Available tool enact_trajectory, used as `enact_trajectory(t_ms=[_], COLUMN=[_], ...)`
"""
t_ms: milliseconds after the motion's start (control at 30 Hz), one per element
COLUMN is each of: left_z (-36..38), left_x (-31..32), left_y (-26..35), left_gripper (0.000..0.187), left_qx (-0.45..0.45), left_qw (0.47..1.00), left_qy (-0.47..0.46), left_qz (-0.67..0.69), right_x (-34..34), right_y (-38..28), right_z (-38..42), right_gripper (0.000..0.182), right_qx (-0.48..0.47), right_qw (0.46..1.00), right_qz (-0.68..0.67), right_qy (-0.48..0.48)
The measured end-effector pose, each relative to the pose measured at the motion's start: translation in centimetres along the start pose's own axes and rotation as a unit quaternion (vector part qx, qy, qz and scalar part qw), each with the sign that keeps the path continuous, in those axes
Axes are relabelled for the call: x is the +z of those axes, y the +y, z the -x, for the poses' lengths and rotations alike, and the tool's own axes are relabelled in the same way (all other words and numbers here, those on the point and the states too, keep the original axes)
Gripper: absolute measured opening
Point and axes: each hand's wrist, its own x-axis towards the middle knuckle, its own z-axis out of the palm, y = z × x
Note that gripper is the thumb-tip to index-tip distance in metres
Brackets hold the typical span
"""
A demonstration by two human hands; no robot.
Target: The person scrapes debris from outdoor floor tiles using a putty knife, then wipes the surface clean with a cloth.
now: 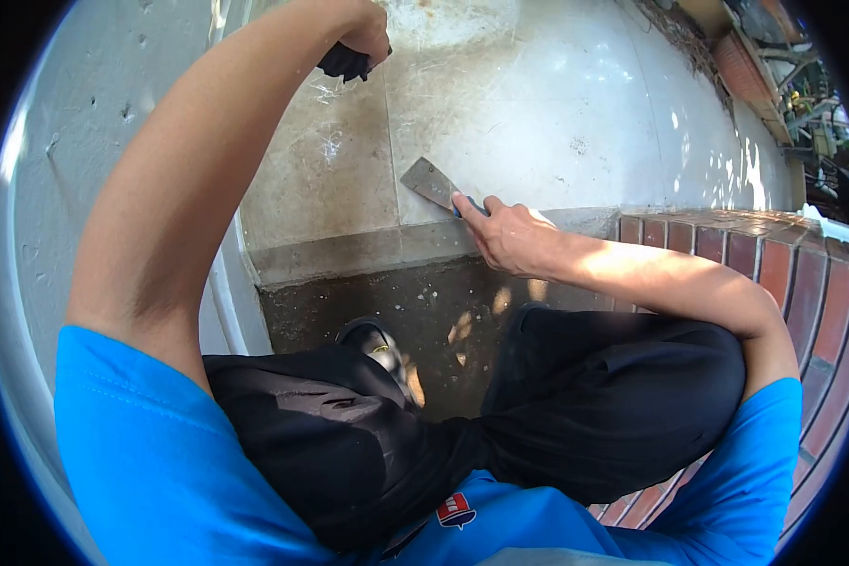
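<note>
My right hand (507, 234) grips a putty knife (431, 182) with a flat metal blade and a blue handle. The blade lies against the pale tiled wall (538, 113), just above the ledge at the wall's base. My left hand (366, 33) is raised high near the top of the view, closed around a dark object (345, 62) pressed to the same wall; what the object is cannot be told. I am crouched, with my knees in black trousers below both arms.
A red brick ledge (783, 264) curves along the right. Dark dirty floor (424, 311) lies between my legs and the wall. A white post or pipe (224, 302) rises at the left. My dark shoe (375, 341) rests on the floor.
</note>
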Motion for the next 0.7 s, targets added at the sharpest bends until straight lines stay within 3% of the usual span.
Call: enact_trajectory(t_ms=[33, 133, 200, 300, 400, 467, 533, 600, 667, 700], left_z=[-0.2, -0.5, -0.8, -2.1, -3.3, -3.0, -2.5, -2.8, -3.6, -4.1], left_x=[0.3, 0.0, 0.0, 0.3, 1.0, 0.7, 0.0, -0.1, 0.1, 0.4], left_y=[-0.1, 0.1, 0.3, 0.2, -0.4, -0.8, -0.7, -0.7, -0.9, -1.2], left_gripper=[0.026, 0.025, 0.025, 0.026, 0.027, 0.029, 0.032, 0.035, 0.035, 0.035], left_qx=[0.01, -0.01, 0.001, 0.034, 0.063, 0.061, 0.056, 0.05, 0.07, 0.088], left_qw=[0.999, 0.998, 0.997, 0.999, 0.997, 0.997, 0.997, 0.996, 0.996, 0.994], left_qy=[0.033, -0.04, -0.057, -0.001, 0.036, 0.038, 0.012, 0.007, 0.05, 0.066], left_qz=[-0.026, 0.039, 0.054, 0.018, 0.002, 0.02, 0.058, 0.078, 0.036, 0.019], right_x=[-0.2, -2.9, -4.9, -3.8, -2.1, -2.8, -4.1, -5.6, -5.6, -5.7], right_y=[0.5, 4.5, 6.3, 3.7, -1.7, -0.6, 4.1, 10.8, 15.8, 15.1], right_z=[-0.9, -5.3, -7.0, -5.9, -1.4, -1.1, -3.1, -4.1, -4.0, -3.7], right_gripper=[0.054, 0.048, 0.049, 0.057, 0.061, 0.06, 0.056, 0.051, 0.048, 0.049], right_qx=[0.023, 0.095, 0.078, 0.117, 0.066, 0.065, 0.209, 0.285, 0.267, 0.277], right_qw=[0.999, 0.986, 0.987, 0.99, 0.993, 0.993, 0.973, 0.951, 0.957, 0.954], right_qz=[0.008, 0.0, -0.035, -0.064, -0.087, -0.059, -0.096, -0.097, -0.059, -0.077], right_qy=[0.025, 0.134, 0.134, 0.045, -0.05, -0.076, -0.007, 0.064, 0.093, 0.084])
